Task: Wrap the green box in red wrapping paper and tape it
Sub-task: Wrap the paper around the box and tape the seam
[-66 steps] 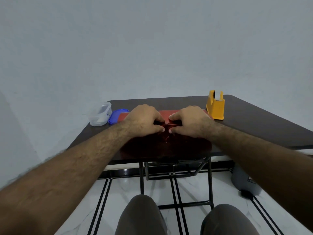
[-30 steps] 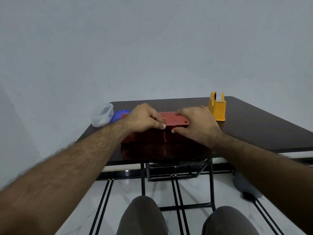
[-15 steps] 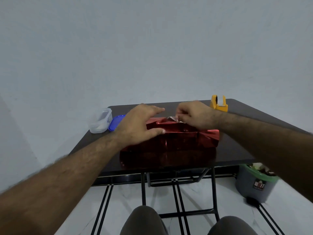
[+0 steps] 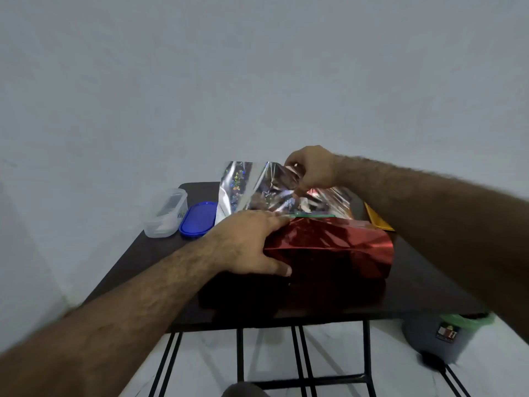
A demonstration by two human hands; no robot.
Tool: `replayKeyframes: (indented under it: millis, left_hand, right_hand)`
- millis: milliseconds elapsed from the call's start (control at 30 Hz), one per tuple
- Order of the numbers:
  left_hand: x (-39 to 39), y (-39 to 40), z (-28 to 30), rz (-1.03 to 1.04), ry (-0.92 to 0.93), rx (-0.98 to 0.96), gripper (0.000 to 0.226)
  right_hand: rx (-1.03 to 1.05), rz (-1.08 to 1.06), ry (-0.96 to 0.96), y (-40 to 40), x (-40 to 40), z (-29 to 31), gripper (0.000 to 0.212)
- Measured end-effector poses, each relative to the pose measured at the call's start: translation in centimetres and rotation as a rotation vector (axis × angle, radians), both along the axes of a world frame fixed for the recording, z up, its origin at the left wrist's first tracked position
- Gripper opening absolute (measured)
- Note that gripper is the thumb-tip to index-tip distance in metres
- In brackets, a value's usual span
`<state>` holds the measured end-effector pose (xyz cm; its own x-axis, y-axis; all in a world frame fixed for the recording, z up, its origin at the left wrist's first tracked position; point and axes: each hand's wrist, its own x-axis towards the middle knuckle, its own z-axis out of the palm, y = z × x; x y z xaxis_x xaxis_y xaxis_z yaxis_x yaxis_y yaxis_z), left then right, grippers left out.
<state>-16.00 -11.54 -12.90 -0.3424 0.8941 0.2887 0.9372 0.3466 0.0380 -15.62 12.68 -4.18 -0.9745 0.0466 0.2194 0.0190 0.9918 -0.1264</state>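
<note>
Left hand [image 4: 248,244] lay spread over the left end of the green box [image 4: 312,216], fingers extended across the top and thumb down on the near face, pressing the red wrapping paper [image 4: 337,247] against it. Of the box itself only a thin green edge showed, along the top just behind the red fold; the rest was covered. The box sat near the middle of the dark table [image 4: 137,253], and the paper ran down its near side to the tabletop.

Well to the left of the box stood a clear plastic container [image 4: 165,213], and between it and the box lay a blue lid [image 4: 198,219], flat on the table, just beside the container.

Behind the box the paper's far flap rose upright, its silvery, holographic underside [image 4: 243,187] facing the camera. Right hand [image 4: 313,167] pinched the flap's upper edge above the box's far side, fingers curled round the crumpled sheet — clearly gripping it.

To the right of the box, partly hidden behind the right forearm, a yellow tape dispenser [image 4: 378,220] showed only in part. Further right and lower, on the floor beyond the table's corner, stood a grey bin [image 4: 438,336] with a green liner — its edge blurred.
</note>
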Motion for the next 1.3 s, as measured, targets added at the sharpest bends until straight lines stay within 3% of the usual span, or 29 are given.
replayKeyframes:
  millis: [200,300,500,733,800,933,1000,1100,1200,1300]
  left_hand:
    - [0.5,0.1,0.2,-0.009,0.123,-0.026,0.098]
    - [0.3,0.3,0.3,0.026,0.043,-0.049,0.103]
    - [-0.2,0.6,0.0,0.048,-0.057,-0.081,0.097]
    - [1.5,0.6,-0.4,0.169,0.341,-0.191,0.105]
    - [2.1,0.4,-1.1,0.176,0.489,-0.112,0.099]
    - [2.9,-0.4,-2.4,0.057,0.782,0.185,0.066]
    - [3.4,-1.0,-2.8,0.018,0.744,0.326,0.07]
    - [4.0,-1.7,-1.0,0.064,0.464,0.402,0.092]
    - [2.8,-2.3,2.1,0.102,0.234,0.114,0.095]
    - [1.1,-2.4,3.7,0.144,0.166,-0.113,0.085]
  right_hand:
    - [-0.068,-0.132,0.077,0.5,-1.8,0.3,0.045]
    - [-0.173,-0.169,0.075,0.6,-2.1,-0.2,0.035]
    - [-0.112,-0.058,0.118,0.1,-0.1,0.7,0.035]
    - [-0.094,0.096,0.196,-1.8,6.8,0.9,0.02]
    - [-0.041,0.146,0.198,-2.3,9.1,-0.1,0.019]
    - [0.058,0.208,0.158,-2.9,11.7,-2.6,0.014]
    - [0.086,0.236,0.163,-3.1,12.6,-3.8,0.018]
    - [0.146,0.242,0.14,-3.7,13.6,-5.0,0.025]
    - [0.241,0.248,0.093,-4.2,14.2,-5.5,0.032]
    - [0.313,0.263,0.077,-4.6,14.5,-5.7,0.041]
